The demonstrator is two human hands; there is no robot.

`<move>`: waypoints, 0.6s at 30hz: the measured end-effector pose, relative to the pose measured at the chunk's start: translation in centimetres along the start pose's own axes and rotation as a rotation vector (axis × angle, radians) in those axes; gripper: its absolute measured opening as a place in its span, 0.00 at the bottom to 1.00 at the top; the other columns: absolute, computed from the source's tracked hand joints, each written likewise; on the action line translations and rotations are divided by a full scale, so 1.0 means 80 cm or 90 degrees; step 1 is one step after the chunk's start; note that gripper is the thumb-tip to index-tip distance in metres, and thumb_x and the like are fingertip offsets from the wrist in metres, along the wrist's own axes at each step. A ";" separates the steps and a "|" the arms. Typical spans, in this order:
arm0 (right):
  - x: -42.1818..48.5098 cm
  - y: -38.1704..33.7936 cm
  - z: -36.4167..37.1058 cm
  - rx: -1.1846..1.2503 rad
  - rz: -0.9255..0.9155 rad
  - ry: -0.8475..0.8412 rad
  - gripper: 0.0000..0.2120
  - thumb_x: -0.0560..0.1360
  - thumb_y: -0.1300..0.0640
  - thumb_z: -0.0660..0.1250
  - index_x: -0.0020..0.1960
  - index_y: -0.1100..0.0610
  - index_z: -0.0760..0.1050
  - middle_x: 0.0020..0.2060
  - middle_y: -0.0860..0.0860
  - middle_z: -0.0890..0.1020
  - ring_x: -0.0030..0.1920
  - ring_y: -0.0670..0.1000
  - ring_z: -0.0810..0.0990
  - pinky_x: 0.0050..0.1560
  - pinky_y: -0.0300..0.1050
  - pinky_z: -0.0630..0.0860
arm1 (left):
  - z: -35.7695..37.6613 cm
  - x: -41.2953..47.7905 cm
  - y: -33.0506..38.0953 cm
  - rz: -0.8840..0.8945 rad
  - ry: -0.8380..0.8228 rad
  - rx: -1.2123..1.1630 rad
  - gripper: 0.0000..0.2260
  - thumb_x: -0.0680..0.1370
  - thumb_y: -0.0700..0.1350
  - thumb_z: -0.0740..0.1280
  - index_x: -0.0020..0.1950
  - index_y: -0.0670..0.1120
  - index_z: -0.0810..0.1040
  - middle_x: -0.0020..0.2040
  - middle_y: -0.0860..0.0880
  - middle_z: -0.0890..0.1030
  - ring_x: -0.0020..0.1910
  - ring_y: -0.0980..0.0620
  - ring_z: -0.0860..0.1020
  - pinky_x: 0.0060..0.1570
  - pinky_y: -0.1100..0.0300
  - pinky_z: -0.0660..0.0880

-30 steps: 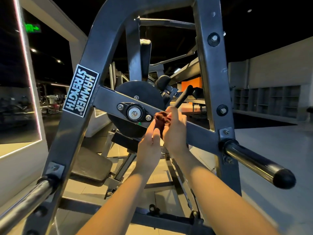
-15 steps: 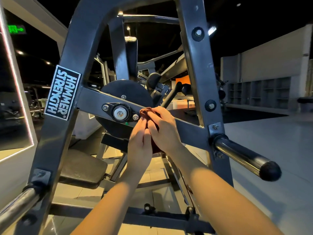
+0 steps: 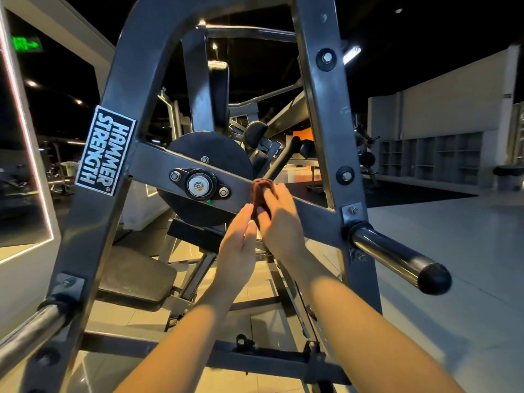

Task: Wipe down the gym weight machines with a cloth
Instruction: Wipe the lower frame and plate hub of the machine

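Cloth (image 3: pixel 261 190), dark red and bunched, sits at frame centre, pressed against the sloping crossbar (image 3: pixel 154 161) of the weight machine (image 3: pixel 326 131), just right of the bolted bearing (image 3: pixel 200 186). Right hand (image 3: pixel 279 224) grips it, fingers curled over the bunch. Left hand (image 3: pixel 237 246) just beside, lower left, fingers straight and together, tips by the cloth's lower edge; contact unclear. Black disc (image 3: pixel 211 147) behind the crossbar. HAMMER STRENGTH label (image 3: pixel 106 150) on left upright. Black-capped weight peg (image 3: pixel 394 258) juts toward right edge. Seat pad (image 3: pixel 133 279) lower left.
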State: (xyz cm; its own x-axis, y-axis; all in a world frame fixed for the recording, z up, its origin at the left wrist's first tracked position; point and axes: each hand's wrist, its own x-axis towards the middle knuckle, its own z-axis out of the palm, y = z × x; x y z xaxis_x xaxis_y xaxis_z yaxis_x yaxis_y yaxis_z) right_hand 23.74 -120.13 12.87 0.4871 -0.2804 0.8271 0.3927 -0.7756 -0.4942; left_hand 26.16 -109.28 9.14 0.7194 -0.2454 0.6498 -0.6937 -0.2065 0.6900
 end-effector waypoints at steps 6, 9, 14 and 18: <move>-0.017 0.018 0.004 0.048 0.121 -0.001 0.21 0.81 0.53 0.66 0.73 0.52 0.68 0.65 0.47 0.71 0.67 0.49 0.72 0.64 0.31 0.70 | -0.020 -0.002 -0.004 -0.037 0.033 0.056 0.19 0.86 0.55 0.51 0.77 0.57 0.65 0.78 0.56 0.65 0.78 0.55 0.61 0.78 0.55 0.56; -0.031 0.010 0.015 -0.028 0.101 -0.007 0.22 0.79 0.58 0.70 0.72 0.56 0.71 0.64 0.53 0.70 0.62 0.47 0.71 0.53 0.25 0.70 | -0.030 -0.009 -0.012 -0.035 -0.001 0.077 0.19 0.86 0.55 0.52 0.78 0.60 0.63 0.78 0.59 0.65 0.78 0.56 0.61 0.74 0.61 0.55; -0.030 -0.028 0.044 -0.004 0.022 -0.097 0.17 0.78 0.67 0.66 0.65 0.60 0.75 0.62 0.58 0.72 0.59 0.53 0.71 0.60 0.43 0.71 | -0.048 -0.026 -0.009 -0.096 0.028 0.030 0.19 0.86 0.54 0.53 0.78 0.61 0.63 0.75 0.60 0.67 0.73 0.57 0.66 0.66 0.65 0.61; -0.034 -0.044 0.056 -0.014 0.112 -0.207 0.22 0.83 0.56 0.63 0.76 0.49 0.66 0.65 0.50 0.70 0.60 0.45 0.71 0.54 0.26 0.64 | -0.074 -0.029 -0.006 -0.134 0.066 -0.019 0.18 0.87 0.50 0.55 0.77 0.61 0.64 0.75 0.57 0.69 0.74 0.53 0.67 0.72 0.54 0.64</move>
State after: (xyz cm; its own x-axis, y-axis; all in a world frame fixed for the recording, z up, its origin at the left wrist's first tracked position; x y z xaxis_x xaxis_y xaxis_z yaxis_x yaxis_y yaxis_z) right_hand 24.54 -114.08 11.18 0.7693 -0.2190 0.6001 0.2657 -0.7446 -0.6123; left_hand 25.07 -103.02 9.16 0.8488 -0.1005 0.5191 -0.5280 -0.2149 0.8216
